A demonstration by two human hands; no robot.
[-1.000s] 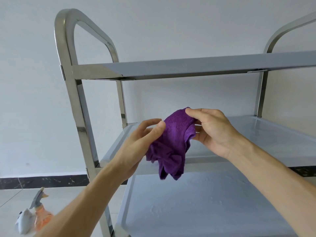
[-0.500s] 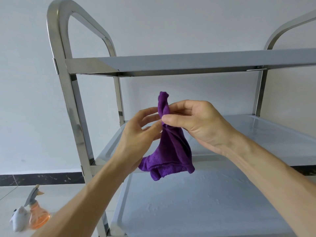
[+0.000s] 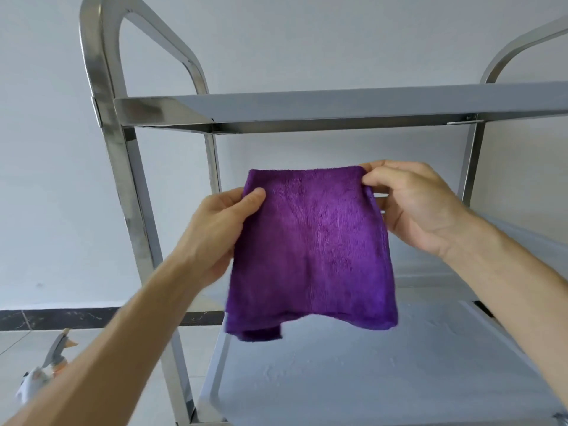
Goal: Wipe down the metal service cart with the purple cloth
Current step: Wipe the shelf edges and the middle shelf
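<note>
The purple cloth (image 3: 313,250) hangs spread out flat in the air in front of the metal service cart (image 3: 129,192). My left hand (image 3: 215,232) pinches its upper left edge. My right hand (image 3: 415,204) pinches its upper right corner. The cloth's bottom edge hangs loose above the cart's lowest shelf (image 3: 368,379). The cart has three grey shelves on a shiny steel frame with curved handles at both ends. The cloth and my hands cover part of the middle shelf (image 3: 522,241).
A spray bottle (image 3: 46,370) with orange liquid stands on the tiled floor at the lower left, partly behind my left forearm. A white wall with a dark baseboard (image 3: 61,318) runs behind the cart. The top shelf (image 3: 338,109) sits above my hands.
The cloth was bunched up between my hands; now it is pulled open into a flat sheet, with my hands apart at its top corners.
</note>
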